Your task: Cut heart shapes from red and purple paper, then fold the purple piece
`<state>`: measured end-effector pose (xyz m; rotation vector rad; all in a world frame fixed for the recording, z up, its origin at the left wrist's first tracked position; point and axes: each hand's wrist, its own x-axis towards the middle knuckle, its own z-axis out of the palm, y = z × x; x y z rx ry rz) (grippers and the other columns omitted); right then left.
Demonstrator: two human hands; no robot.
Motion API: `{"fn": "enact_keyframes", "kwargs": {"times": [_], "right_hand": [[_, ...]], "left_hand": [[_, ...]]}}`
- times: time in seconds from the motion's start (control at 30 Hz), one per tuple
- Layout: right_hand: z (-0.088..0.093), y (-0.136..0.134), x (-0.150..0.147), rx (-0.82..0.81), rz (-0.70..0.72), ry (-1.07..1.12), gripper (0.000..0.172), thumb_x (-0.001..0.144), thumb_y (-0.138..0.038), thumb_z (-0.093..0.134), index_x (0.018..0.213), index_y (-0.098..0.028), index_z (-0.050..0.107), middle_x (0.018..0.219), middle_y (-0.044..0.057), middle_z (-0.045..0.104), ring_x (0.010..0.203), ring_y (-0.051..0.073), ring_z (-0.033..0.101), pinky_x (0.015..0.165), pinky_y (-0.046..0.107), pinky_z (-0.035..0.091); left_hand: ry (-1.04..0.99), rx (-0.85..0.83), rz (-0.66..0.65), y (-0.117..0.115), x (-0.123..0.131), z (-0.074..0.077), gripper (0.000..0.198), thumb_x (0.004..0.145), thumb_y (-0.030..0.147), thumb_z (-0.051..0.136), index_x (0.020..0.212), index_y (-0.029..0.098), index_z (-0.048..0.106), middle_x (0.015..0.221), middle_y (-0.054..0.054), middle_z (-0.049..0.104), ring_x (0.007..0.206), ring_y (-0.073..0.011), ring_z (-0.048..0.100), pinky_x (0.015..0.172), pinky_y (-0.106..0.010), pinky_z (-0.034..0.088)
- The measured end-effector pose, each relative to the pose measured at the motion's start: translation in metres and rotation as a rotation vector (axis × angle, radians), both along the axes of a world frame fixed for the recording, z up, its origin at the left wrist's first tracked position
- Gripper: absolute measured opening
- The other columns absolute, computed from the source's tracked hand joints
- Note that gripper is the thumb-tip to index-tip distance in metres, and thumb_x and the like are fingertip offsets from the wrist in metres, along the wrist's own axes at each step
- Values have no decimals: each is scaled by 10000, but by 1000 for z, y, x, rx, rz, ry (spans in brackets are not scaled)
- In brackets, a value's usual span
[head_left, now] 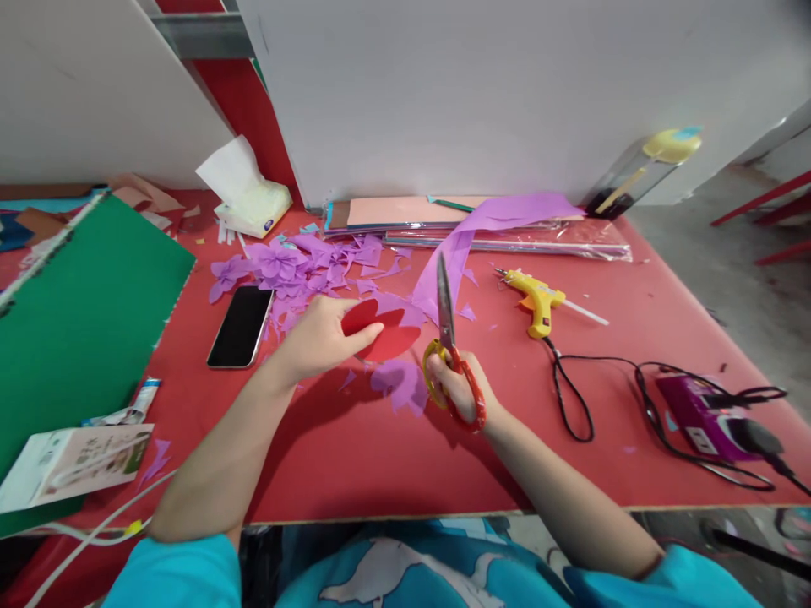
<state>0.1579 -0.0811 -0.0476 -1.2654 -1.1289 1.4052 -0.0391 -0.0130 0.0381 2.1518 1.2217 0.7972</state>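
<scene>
My left hand (323,338) pinches a red paper cutout (391,339) with rounded, petal-like lobes, its thumb lying on top. In my right hand (457,384) is a pair of scissors (445,308) with one red and one yellow handle. The blades point away from me and look closed, apart from the red paper. Below the red paper, a purple petal-shaped piece (400,384) lies on the table. Beyond my left hand is a heap of purple paper flowers and scraps (317,263). A long purple paper strip (453,253) runs back over a stack of paper packs (405,213).
Left lie a black-screened phone (242,328), a tissue pack (257,207), a green board (82,312) and a printed box (89,460). To the right are a yellow glue gun (536,300), its looping cord, a purple power block (703,418) and a clear yellow-lidded container (639,173).
</scene>
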Motion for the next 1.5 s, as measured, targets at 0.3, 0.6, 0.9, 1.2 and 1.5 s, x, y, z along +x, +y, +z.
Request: {"fn": "enact_keyframes", "kwargs": {"times": [0.3, 0.6, 0.9, 1.2, 1.5], "right_hand": [[-1, 0, -5, -13, -115, 143, 375, 708, -456, 662, 592, -200, 414, 401, -71, 443, 335, 73, 389, 356, 217, 310], [-3, 4, 0, -44, -266, 90, 368, 694, -450, 655, 574, -197, 417, 386, -61, 443, 320, 71, 392, 333, 217, 318], [-8, 3, -2, -39, -288, 136, 389, 679, -462, 678, 613, -204, 395, 400, -78, 426, 325, 65, 382, 332, 210, 318], [-3, 2, 0, -12, -279, 49, 381, 698, -454, 660, 592, -202, 394, 410, -72, 427, 335, 72, 391, 358, 223, 329], [-1, 1, 2, 18, -288, -72, 380, 724, -458, 632, 577, -202, 393, 414, -62, 424, 356, 81, 393, 385, 236, 331]], "left_hand": [[-22, -321, -168, -6, 19, -15, 187, 743, 268, 599, 593, 161, 566, 542, 22, 582, 470, -98, 521, 422, -188, 402], [-437, -686, 69, 5, 16, -19, 180, 632, 276, 746, 687, 155, 625, 572, -7, 644, 485, -143, 644, 501, -245, 579], [-480, -688, 82, 3, 17, -16, 241, 592, 312, 785, 642, 134, 630, 529, -14, 630, 455, -149, 643, 457, -218, 569], [-412, -610, 39, 4, 15, -20, 162, 666, 288, 708, 681, 150, 625, 601, -22, 657, 525, -139, 647, 532, -251, 571], [-381, -467, -38, -3, 28, -32, 282, 697, 219, 662, 970, 168, 608, 926, -73, 695, 777, -160, 671, 641, -231, 545]]}}
